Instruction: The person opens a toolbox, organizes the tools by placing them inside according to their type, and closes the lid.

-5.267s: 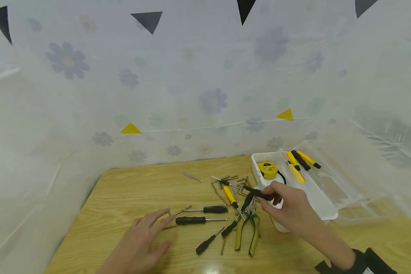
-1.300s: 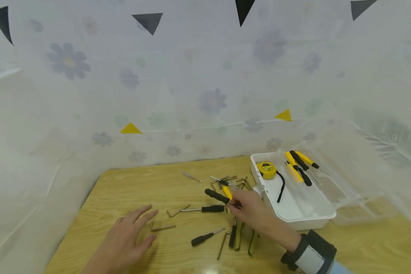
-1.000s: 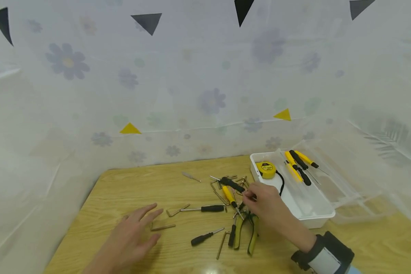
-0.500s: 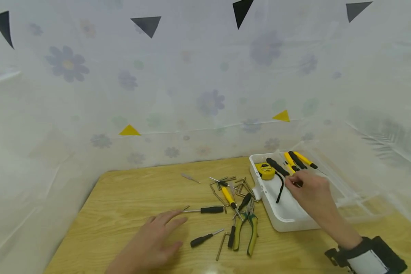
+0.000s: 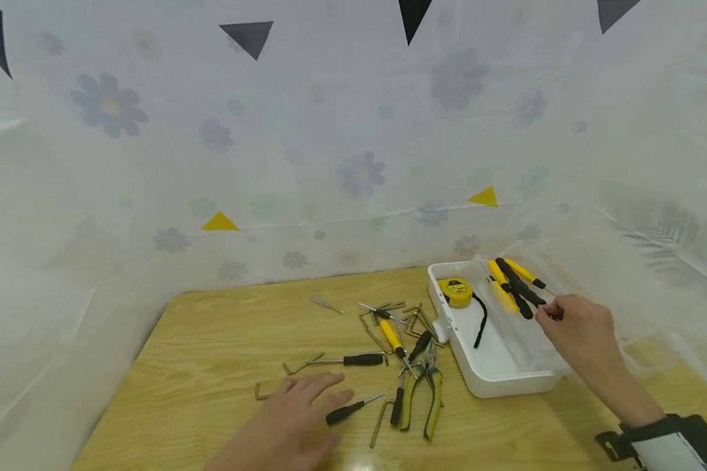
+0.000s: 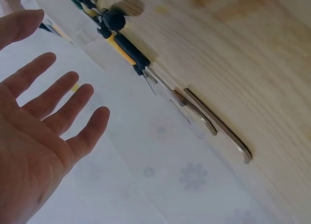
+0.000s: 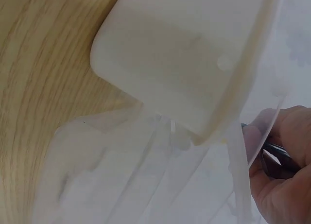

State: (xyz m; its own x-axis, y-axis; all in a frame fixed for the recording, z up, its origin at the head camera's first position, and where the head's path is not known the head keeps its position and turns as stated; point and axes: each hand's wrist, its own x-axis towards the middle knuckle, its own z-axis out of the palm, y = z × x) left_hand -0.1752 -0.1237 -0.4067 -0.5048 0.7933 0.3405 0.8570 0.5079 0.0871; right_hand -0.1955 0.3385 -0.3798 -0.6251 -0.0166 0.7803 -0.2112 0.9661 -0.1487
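My right hand (image 5: 583, 333) pinches a black-handled screwdriver (image 5: 531, 294) over the open toolbox's clear tray; its handle points away to the back left. In the right wrist view the fingers (image 7: 286, 136) are partly behind clear plastic, with something dark between them. Beneath and beside the held screwdriver lie yellow-handled tools (image 5: 501, 296) and other black-handled screwdrivers. My left hand (image 5: 294, 418) has its fingers spread, low over the table beside a short black screwdriver (image 5: 344, 413); in the left wrist view its palm (image 6: 39, 141) holds nothing.
The white toolbox (image 5: 483, 386) holds a yellow tape measure (image 5: 456, 292) with a black strap. Left of it lie green-handled pliers (image 5: 435, 399), a yellow screwdriver (image 5: 391, 335), a black screwdriver (image 5: 362, 360) and several hex keys (image 5: 421, 320). A small pale screwdriver (image 5: 325, 303) lies farther back.
My right hand has lifted the black-handled screwdriver from the tool pile and carried it right, over the toolbox's tray. Another black-handled screwdriver came to the tray earlier. My left hand has moved right.
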